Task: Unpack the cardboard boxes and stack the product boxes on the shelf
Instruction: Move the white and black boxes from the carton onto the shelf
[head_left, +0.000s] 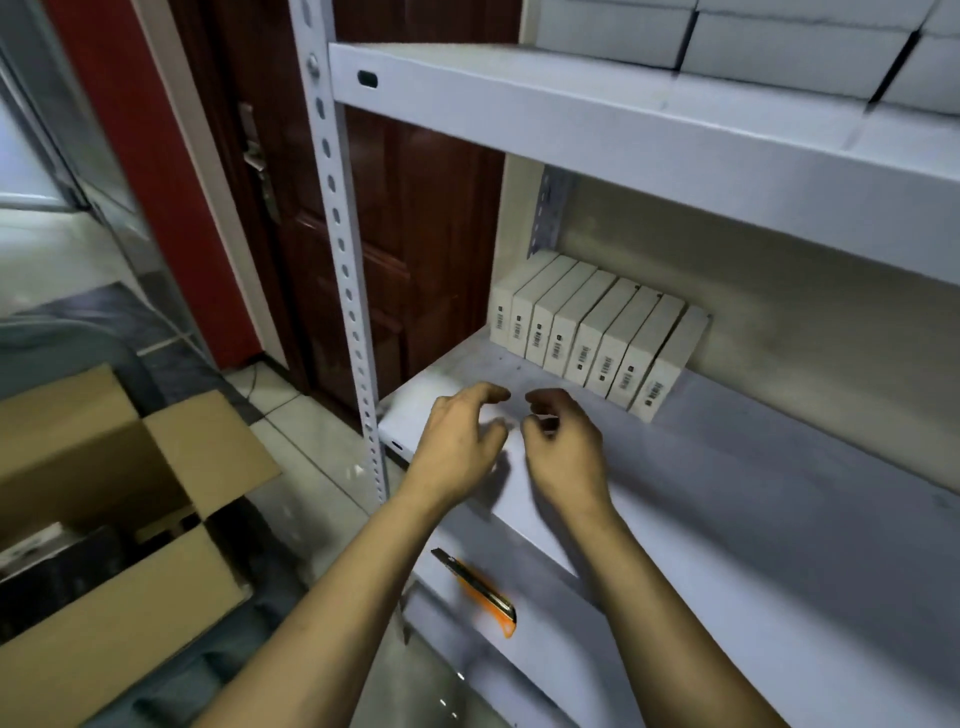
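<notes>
Several white product boxes (592, 338) with barcodes stand upright in a row at the back left of the middle shelf (753, 509). My left hand (457, 441) and my right hand (566, 447) hover side by side over the shelf's front left part, in front of the row. Their fingers hang loosely curled and hold nothing. An open cardboard box (119, 499) sits low at the left, flaps spread, with dark contents inside.
An orange utility knife (480, 590) lies at the shelf's front edge below my hands. The upper shelf (571, 98) carries several white boxes (779, 41). A perforated upright post (343, 249) stands at the left, a dark wooden door (415, 208) behind it.
</notes>
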